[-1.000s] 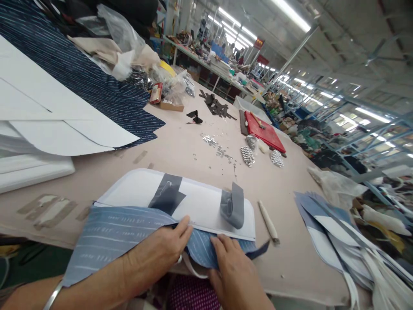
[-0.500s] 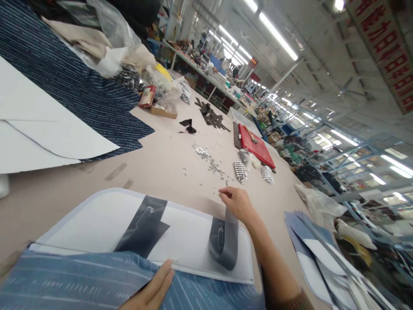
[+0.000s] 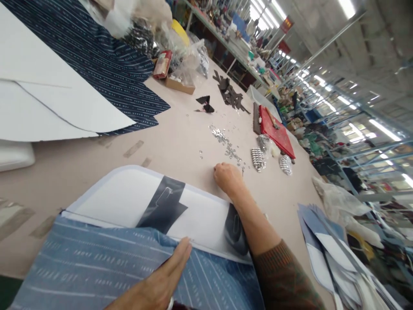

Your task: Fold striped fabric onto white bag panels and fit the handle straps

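My left hand (image 3: 167,275) lies flat, fingers together and stretched out, on the blue striped fabric (image 3: 97,267) at the near table edge, its fingertips at the lower edge of a white rounded panel (image 3: 129,198). The panel carries a dark strap piece (image 3: 164,206) and a grey loop (image 3: 235,228) with clips. My right hand (image 3: 227,177) reaches past the panel's far edge, fingers curled down onto the table beside scattered small silver pieces (image 3: 226,144). What the fingers pinch, if anything, is hidden.
Dark navy striped cloth (image 3: 97,64) and white sheets (image 3: 38,107) fill the far left. A red tray (image 3: 277,133), silver clip bundles (image 3: 258,158), black cut pieces (image 3: 230,92) and plastic bags (image 3: 183,60) lie farther off. Stacked blue and white cut panels (image 3: 335,254) sit at the right.
My right hand left the blue fabric, passed over the grey loop and now rests closed by the silver pieces. My left hand stayed on the fabric. The view tilted downward.
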Motion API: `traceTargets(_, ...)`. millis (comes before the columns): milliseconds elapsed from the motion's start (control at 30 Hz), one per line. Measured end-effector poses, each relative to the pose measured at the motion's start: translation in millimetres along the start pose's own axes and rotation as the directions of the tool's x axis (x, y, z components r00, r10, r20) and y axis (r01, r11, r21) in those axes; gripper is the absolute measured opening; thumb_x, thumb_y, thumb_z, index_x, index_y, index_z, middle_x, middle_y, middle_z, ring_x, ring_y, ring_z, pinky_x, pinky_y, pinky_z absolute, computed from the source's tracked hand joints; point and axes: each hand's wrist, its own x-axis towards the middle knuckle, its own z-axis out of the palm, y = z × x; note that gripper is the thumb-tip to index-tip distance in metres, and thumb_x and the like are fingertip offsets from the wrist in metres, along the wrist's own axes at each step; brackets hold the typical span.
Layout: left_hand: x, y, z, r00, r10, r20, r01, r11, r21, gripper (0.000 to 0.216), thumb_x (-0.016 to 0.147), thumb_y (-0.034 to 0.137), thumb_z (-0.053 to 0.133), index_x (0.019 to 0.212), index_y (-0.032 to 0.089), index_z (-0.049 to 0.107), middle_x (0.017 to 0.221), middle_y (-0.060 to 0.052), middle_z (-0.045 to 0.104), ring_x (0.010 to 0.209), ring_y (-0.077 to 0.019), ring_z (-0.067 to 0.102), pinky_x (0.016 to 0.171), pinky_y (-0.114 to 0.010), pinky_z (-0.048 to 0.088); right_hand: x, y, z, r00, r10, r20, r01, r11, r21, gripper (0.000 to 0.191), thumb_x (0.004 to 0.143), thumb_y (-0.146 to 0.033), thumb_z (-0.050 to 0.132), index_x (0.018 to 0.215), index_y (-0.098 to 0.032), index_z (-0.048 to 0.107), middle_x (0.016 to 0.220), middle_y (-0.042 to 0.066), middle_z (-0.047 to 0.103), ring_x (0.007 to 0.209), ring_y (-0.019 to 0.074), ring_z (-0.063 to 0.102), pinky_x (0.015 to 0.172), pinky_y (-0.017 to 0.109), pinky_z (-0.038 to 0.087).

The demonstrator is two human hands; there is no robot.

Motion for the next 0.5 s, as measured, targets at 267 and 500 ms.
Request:
traceTargets(267, -2, 10, -1, 0.978, 0.11, 0.178, -0.138, 0.979, 0.152, 0.054, 0.086, 0.032, 0.035, 0.135, 0.023, 0.057, 0.141, -0.006, 0.055, 0.137, -0.0291, 0.043, 0.122, -0.054, 0.021, -31, 14, -26, 0.99, 0.121, -0.071, -0.095, 0.948, 0.304, 0.03, 0.089, -0.017, 0.044, 0.101, -0.012, 0.071, 0.092, 0.011, 0.075, 0.088, 0.0195, 0.07, 0.082, 0.029, 0.051)
traceTargets(500, -5, 27, 25, 0.983, -0.169, -0.071, 0.155, 0.974, -0.165, 0.055, 0.073, 0.024, 0.056, 0.124, 0.004, 0.062, 0.136, -0.016, 0.057, 0.138, -0.0299, 0.04, 0.123, -0.04, 0.018, -146, -37, -30, 0.997, 0.062, 0.052, -0.08, 0.644, 0.761, 0.021, 0.091, -0.031, 0.051, 0.091, -0.018, 0.067, 0.07, -0.001, 0.068, 0.063, 0.0123, 0.062, 0.058, 0.022, 0.048)
